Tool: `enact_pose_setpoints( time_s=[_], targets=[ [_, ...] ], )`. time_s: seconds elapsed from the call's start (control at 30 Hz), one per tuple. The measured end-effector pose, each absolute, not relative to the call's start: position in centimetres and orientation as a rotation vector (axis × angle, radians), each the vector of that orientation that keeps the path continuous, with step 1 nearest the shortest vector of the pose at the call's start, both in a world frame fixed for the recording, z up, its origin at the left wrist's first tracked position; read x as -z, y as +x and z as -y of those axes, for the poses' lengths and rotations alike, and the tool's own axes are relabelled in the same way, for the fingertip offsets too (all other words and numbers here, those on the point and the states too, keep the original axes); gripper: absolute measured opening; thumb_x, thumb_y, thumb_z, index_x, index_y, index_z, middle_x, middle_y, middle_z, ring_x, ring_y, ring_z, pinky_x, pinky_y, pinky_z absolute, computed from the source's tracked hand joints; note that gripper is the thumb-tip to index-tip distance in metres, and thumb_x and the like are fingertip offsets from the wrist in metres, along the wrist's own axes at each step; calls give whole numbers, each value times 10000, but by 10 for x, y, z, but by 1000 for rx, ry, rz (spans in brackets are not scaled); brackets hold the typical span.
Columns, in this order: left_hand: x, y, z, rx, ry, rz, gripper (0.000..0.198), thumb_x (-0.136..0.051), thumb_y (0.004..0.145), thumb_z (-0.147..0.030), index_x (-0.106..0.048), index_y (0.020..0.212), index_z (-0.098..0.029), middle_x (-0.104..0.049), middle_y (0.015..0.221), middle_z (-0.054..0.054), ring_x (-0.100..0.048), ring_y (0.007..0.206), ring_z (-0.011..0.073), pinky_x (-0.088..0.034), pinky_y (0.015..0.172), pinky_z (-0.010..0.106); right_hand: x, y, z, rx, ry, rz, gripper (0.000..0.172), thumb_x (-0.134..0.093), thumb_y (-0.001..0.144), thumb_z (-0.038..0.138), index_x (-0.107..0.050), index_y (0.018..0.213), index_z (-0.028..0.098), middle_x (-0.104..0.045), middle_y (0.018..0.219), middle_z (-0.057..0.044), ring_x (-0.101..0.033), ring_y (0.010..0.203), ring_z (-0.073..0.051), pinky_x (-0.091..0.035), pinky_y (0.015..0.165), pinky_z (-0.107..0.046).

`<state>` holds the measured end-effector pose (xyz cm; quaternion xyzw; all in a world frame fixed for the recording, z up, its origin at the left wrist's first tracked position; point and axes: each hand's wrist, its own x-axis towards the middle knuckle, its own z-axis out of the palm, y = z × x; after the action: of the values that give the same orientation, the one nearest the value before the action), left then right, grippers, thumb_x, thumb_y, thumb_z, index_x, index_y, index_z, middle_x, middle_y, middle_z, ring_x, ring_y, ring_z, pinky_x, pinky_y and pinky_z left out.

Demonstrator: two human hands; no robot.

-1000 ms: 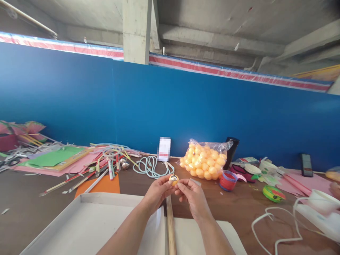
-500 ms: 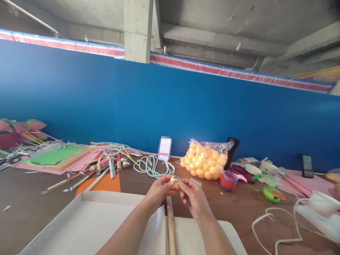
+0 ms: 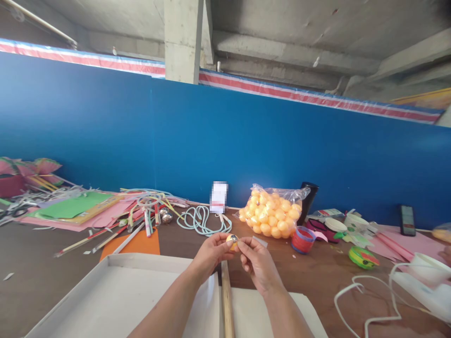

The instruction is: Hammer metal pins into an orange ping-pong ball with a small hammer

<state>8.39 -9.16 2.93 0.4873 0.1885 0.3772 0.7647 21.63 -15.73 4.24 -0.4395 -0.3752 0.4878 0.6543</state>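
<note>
A small orange ball (image 3: pixel 230 243), like a table-tennis ball, has a shiny silver patch (image 3: pixel 233 239) on its top. My left hand (image 3: pixel 212 251) is closed around the ball from the left with thumb and fingers. From the right, my right hand (image 3: pixel 254 256) pinches at the edge of the silver patch; its fingertips hide whatever lies between them. Both hands are held above a wooden stick (image 3: pixel 227 300), which lies between a white shallow box (image 3: pixel 151 300) and a pale sheet (image 3: pixel 271 312).
Behind my hands stand a clear bag of orange balls (image 3: pixel 271 213) and a red tub (image 3: pixel 303 239). Coiled tubing (image 3: pixel 200 220), silver balls (image 3: pixel 165 215) and coloured paper (image 3: pixel 72 206) lie to the left. At right are a white cable (image 3: pixel 338 300), a phone (image 3: pixel 408 219) and another person's hand (image 3: pixel 447 255).
The ball has turned slightly, so more orange shows at its front left. My hands have barely shifted.
</note>
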Motion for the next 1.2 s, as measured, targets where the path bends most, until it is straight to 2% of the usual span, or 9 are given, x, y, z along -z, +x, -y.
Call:
enact_pose_setpoints(
  time_s=[0.6,0.9,1.2],
  targets=[
    [-31,83,93,-812,1061,-406,322,-672,704,-339,-589,930,-126,-652,854,90,-613,762,141,-468,699,249,-44,216,159,-1149,-984,828,190,-689,709,303,-595,763,147,-595,664,3,-382,450,-25,-280,361,-129],
    [-31,84,93,-821,1073,-422,323,-680,693,-348,-591,919,-135,-658,850,82,-620,775,153,-472,701,260,-47,215,159,-1124,-1024,805,235,-728,647,330,-595,734,158,-604,645,0,-383,439,-37,-278,355,-143],
    [-32,82,94,-837,1095,-442,323,-687,686,-340,-587,909,-129,-651,843,82,-620,779,157,-470,712,269,-47,212,160,-1074,-1043,843,251,-728,640,338,-587,737,154,-612,644,-4,-408,442,-42,-326,364,-151]
  ],
)
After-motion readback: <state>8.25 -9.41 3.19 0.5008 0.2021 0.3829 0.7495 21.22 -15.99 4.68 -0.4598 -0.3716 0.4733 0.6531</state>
